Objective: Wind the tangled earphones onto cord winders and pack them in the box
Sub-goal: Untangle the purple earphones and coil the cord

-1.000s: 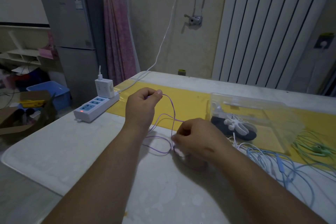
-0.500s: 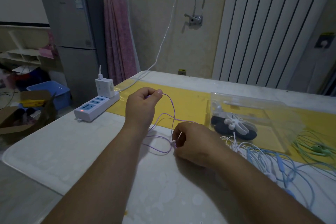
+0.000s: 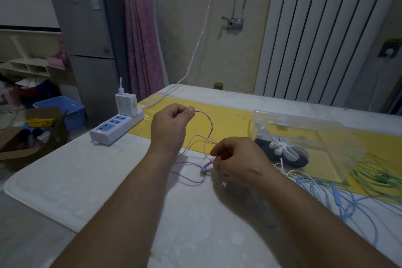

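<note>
My left hand [image 3: 168, 128] is raised above the table and pinches one end of the purple earphone cord [image 3: 209, 125] between thumb and forefinger. From there the cord arcs down to my right hand [image 3: 238, 162], whose fingertips grip it just above the table; a purple earbud [image 3: 204, 169] hangs below them. Loose purple loops lie on the white tabletop [image 3: 87, 172] between both hands. To the right stands a clear plastic box [image 3: 326, 137] holding a white cord winder [image 3: 282, 148] and a dark one. Blue, white and green earphones lie tangled at the right.
A white power strip [image 3: 115, 129] with a charger plugged in sits at the table's left edge on a yellow runner [image 3: 230, 124]. Blue earphones [image 3: 335, 193] and green earphones [image 3: 378, 177] spread near the box. Beyond the table's left side are a cardboard box and a blue bin.
My right hand has lifted slightly and turned, its fingers now pinching the purple cord near the earbud. The left hand has held still.
</note>
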### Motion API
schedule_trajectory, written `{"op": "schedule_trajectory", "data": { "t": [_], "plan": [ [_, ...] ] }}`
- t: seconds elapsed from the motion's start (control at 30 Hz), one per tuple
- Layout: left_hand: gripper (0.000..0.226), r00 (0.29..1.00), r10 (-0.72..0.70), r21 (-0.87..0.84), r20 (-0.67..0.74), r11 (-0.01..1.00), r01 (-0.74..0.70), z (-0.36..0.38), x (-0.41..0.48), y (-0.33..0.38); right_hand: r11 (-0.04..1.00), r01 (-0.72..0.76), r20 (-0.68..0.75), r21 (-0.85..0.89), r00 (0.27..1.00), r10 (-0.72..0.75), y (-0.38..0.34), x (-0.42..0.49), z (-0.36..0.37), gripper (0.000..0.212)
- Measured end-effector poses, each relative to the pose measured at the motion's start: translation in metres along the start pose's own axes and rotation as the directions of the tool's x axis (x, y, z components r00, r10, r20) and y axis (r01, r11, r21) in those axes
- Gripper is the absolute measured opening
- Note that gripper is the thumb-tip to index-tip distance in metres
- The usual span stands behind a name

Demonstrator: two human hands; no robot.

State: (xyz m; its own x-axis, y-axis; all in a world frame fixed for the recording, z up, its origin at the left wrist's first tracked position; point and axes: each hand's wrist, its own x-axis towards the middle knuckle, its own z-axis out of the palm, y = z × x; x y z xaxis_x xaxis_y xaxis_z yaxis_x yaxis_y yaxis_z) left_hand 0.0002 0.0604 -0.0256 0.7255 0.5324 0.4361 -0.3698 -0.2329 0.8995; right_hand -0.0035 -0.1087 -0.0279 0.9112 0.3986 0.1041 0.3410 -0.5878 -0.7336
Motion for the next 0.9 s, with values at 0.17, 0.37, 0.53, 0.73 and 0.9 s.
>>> {"op": "schedule_trajectory", "data": {
  "t": [0.17, 0.37, 0.53, 0.73, 0.9],
  "plan": [
    [0.023, 1.000, -0.006, -0.001, -0.012, 1.000, 0.006, -0.0003, 0.0006, -0.0009, 0.999, -0.018, -0.020, 0.040, 1.000, 0.019, -0.0001, -0.0004, -0.0003, 0.028],
    [0.022, 1.000, -0.019, -0.004, -0.013, 1.000, 0.019, -0.0002, 0.0005, 0.0006, 0.989, -0.039, -0.054, 0.141, 0.997, 0.047, -0.0020, -0.0020, -0.0024, 0.028],
    [0.021, 0.999, -0.032, 0.001, -0.028, 0.999, 0.032, -0.0005, 0.0001, 0.0002, 0.985, -0.023, -0.104, 0.171, 0.994, 0.041, -0.0003, 0.0014, -0.0011, 0.032],
    [0.020, 0.998, -0.051, 0.033, -0.038, 0.998, 0.052, -0.0006, 0.0007, -0.0002, 0.930, 0.080, -0.259, 0.359, 0.966, 0.017, -0.0015, 0.0015, -0.0039, 0.030],
    [0.024, 0.995, -0.070, 0.042, -0.068, 0.996, 0.073, -0.0019, 0.0011, -0.0010, 0.887, 0.118, -0.305, 0.447, 0.952, 0.027, -0.0065, -0.0035, -0.0067, 0.021]
  ]
}}
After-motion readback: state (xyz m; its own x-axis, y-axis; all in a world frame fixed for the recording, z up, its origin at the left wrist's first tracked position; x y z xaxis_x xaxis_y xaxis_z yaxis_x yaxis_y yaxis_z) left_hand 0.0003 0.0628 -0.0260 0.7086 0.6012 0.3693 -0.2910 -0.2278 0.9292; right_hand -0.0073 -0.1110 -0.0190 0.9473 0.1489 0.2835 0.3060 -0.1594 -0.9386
